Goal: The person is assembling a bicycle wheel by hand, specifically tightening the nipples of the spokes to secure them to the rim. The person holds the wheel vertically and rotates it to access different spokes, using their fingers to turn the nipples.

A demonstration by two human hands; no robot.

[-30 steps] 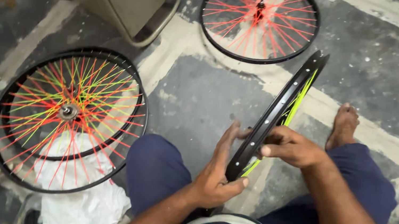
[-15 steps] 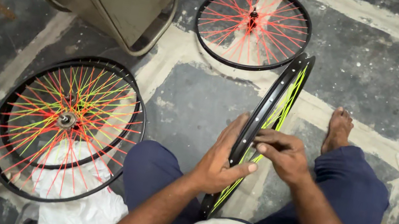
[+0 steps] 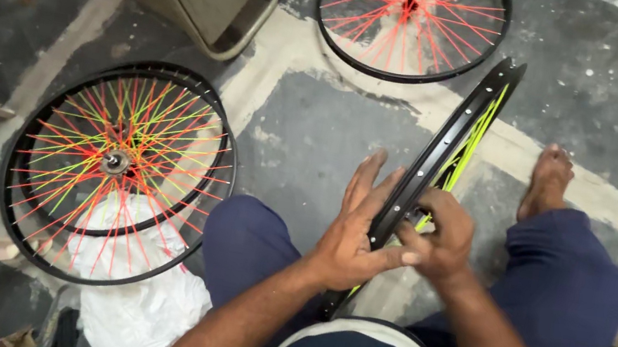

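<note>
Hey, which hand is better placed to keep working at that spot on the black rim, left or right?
Right. The right hand already pinches at the black rim with its fingertips, while the left hand lies flat against it, bracing it on edge.

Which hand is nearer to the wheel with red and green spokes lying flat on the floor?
Left. The left hand presses the upright black rim on the side facing the floor wheel; the right hand grips the rim's far side.
</note>
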